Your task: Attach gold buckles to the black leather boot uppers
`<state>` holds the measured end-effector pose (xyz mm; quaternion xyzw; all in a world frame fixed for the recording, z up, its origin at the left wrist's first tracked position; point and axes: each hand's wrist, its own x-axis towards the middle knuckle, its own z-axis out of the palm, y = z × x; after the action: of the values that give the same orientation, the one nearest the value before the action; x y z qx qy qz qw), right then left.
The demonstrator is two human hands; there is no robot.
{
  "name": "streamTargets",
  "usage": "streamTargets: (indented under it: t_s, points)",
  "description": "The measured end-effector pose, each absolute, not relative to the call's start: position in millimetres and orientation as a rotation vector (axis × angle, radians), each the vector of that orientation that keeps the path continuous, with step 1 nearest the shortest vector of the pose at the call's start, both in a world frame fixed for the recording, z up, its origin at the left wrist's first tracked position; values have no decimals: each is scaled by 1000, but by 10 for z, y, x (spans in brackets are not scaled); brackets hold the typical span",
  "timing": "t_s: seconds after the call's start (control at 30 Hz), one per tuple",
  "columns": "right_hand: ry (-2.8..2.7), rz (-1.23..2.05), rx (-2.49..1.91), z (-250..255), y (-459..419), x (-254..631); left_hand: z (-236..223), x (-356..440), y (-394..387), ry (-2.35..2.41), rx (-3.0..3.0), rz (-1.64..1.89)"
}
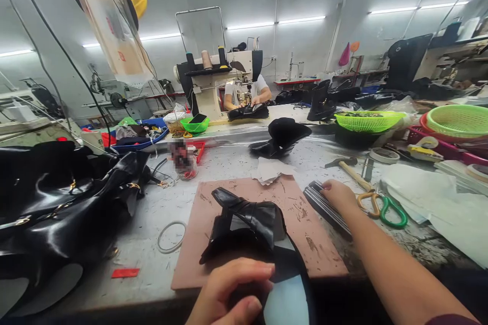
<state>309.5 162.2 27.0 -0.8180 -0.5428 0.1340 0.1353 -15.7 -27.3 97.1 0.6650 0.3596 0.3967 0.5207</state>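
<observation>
A black leather boot upper [263,216] lies across a worn pink cutting board [190,264], its lower part with a pale lining patch reaching toward me. At the front edge, my left hand [236,289] curls its fingers and thumb around the near part of this upper. What lies inside the curled fingers is mostly dark and hidden. To the right, my right hand [339,195] has its fingers closed at the far end of a stack of black strips with white edges [324,208]. A torn piece of white paper [272,170] rests at the board's far edge.
Green-and-orange-handled scissors [392,212] and a hammer [354,175] lie right of the strips. Glossy black leather pieces [68,203] pile up on the left. Another black upper [280,137] stands beyond the board. A co-worker [263,91] sews at a machine opposite.
</observation>
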Motion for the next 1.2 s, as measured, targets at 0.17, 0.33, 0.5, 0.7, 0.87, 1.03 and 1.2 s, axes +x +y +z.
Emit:
streamTargets:
  t_s: [0.17, 0.33, 0.5, 0.7, 0.87, 1.03, 1.2]
  points:
    - [-1676, 451, -2092, 599, 1162, 2697, 882, -100, -282, 1038, 1379, 1070]
    - [-1985, 697, -1090, 834, 287, 2042, 863, 73, -202, 1132, 1208, 979]
    - [-1982, 566, -892, 911, -26, 1772, 934, 135, -227, 1193, 1600, 936]
    - [-2132, 235, -922, 955, -16, 1742, 904, 143, -299, 1286, 1972, 898]
    - [-2152, -169, -925, 1010, -123, 1652, 867, 181, -301, 1295, 2078, 906]
    - [-1990, 20, -841, 999, -105, 1685, 855, 181, -304, 1211, 1871, 994]
    - [-1869, 368, -875, 932, -79, 1820, 848, 187, -294, 1155, 1758, 1004]
